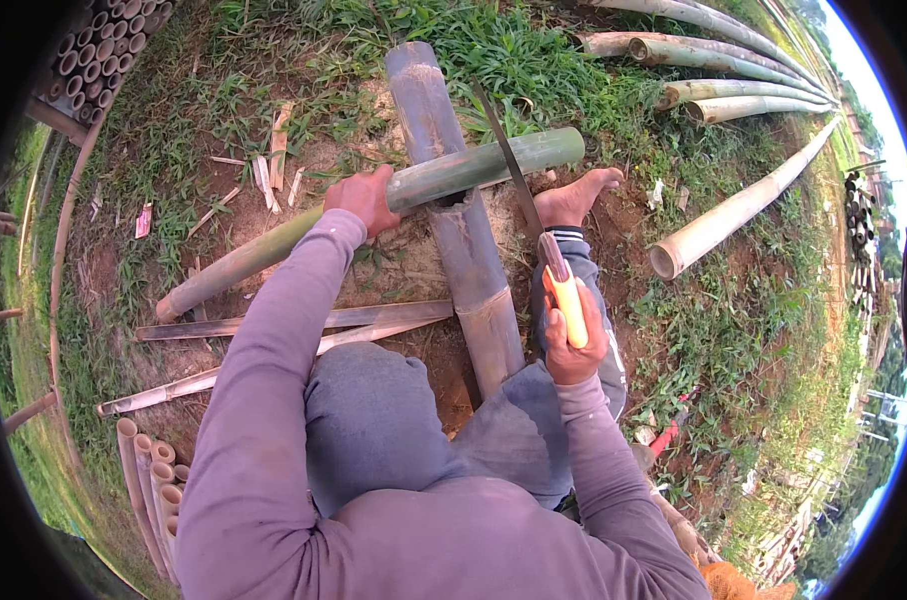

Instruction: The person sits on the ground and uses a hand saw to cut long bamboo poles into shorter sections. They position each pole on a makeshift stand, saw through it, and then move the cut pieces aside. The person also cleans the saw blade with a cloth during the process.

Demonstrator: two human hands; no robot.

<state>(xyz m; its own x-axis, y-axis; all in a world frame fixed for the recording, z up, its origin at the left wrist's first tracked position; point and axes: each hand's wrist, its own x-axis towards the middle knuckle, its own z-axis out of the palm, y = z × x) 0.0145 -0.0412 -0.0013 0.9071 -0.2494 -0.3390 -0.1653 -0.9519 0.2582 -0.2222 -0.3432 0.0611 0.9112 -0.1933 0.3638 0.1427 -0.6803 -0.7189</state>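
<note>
Green bamboo pole (489, 163), smooth, round, slanting across a notched grey bamboo trunk (479, 265). Handsaw (527, 203): thin metal blade (513, 168) crossing the pole near its right end; orange-yellow handle (569, 308). Left hand (367, 200): fingers closed over the pole, arm outstretched. Right hand (578, 348): fingers wrapped round the handle. Nearby: split bamboo slats (379, 315); pink wrapper (144, 221), print illegible.

Legible text: none. We note a small pink-and-white scrap (144, 221) on the soil (626, 258), toward its left edge; any print on it is too small for us to read. We also see white marks (615, 358) along the outer edge of the right trouser leg (582, 262); whether these are letters or trim, we cannot tell.
</note>
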